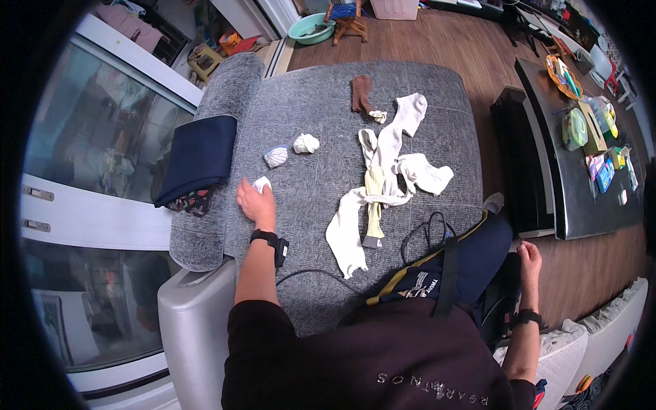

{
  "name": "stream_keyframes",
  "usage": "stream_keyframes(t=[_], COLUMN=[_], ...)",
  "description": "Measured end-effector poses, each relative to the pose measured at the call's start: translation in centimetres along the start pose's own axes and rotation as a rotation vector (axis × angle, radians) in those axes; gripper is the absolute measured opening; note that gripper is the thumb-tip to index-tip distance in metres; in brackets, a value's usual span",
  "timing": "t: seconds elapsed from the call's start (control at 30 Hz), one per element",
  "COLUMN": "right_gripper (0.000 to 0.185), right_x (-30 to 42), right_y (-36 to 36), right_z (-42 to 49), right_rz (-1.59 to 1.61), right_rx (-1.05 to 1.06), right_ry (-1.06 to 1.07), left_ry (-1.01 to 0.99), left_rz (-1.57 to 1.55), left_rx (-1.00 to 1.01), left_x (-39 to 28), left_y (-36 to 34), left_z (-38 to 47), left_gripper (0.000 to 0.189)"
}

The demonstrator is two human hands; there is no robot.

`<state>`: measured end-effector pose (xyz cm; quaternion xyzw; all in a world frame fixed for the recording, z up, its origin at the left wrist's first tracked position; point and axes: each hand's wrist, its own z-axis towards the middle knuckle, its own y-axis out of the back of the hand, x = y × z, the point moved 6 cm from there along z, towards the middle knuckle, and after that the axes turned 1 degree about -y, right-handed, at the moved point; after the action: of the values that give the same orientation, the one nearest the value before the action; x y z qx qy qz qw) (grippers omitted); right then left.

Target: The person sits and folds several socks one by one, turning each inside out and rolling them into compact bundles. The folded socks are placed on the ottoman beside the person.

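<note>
On the left of the grey fabric sofa seat (318,102), my left hand (255,201) closes around a small balled white sock (262,183), partly hidden by the fingers. Just beyond it sit a striped balled sock (276,157) and a cream balled sock (306,143). Loose white socks (348,225) lie tangled across the middle, with a pale yellow sock (374,205) with a grey end among them. Farther back is a brown sock (362,94), touching a small cream bunched one (378,117). My right hand (531,259) hangs over the floor at the right, fingers curled, holding nothing visible.
A folded navy cloth (200,151) rests on the sofa's armrest beside a sliding glass door (102,128). A black cable (323,272) runs over the seat near my navy apron (471,261). At the right stands a dark coffee table (579,205) bearing containers and packets.
</note>
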<state>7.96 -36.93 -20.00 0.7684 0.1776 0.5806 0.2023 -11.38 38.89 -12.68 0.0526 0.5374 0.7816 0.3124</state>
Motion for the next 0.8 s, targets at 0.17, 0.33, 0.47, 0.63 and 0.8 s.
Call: stream_keyframes(t=[0.17, 0.33, 0.47, 0.63, 0.8], right_gripper=[0.026, 0.028, 0.026, 0.026, 0.025], right_x=[0.1, 2.8, 4.1, 4.5, 3.8], right_y=[-1.2, -1.8, -2.2, -2.4, -2.6], right_z=[-0.7, -1.7, -1.9, -1.9, -1.4], right_rz=[-0.180, -0.444, -0.521, -0.584, -0.605], right_rx=[0.059, 0.037, 0.038, 0.010, 0.031], right_ry=[0.053, 0.023, 0.009, -0.012, -0.022], left_ry=[-0.225, -0.304, -0.239, 0.028, 0.025], left_rz=[0.014, -0.031, -0.086, -0.206, -0.272], left_rx=[0.056, 0.127, 0.386, 0.354, 0.215], left_x=[-4.5, -5.9, -5.3, -4.1, -6.4], left_y=[-0.7, -3.7, -7.1, -8.1, -7.4], left_z=[1.0, 2.8, 4.1, 6.9, 7.4], left_gripper=[0.059, 0.056, 0.045, 0.030, 0.032])
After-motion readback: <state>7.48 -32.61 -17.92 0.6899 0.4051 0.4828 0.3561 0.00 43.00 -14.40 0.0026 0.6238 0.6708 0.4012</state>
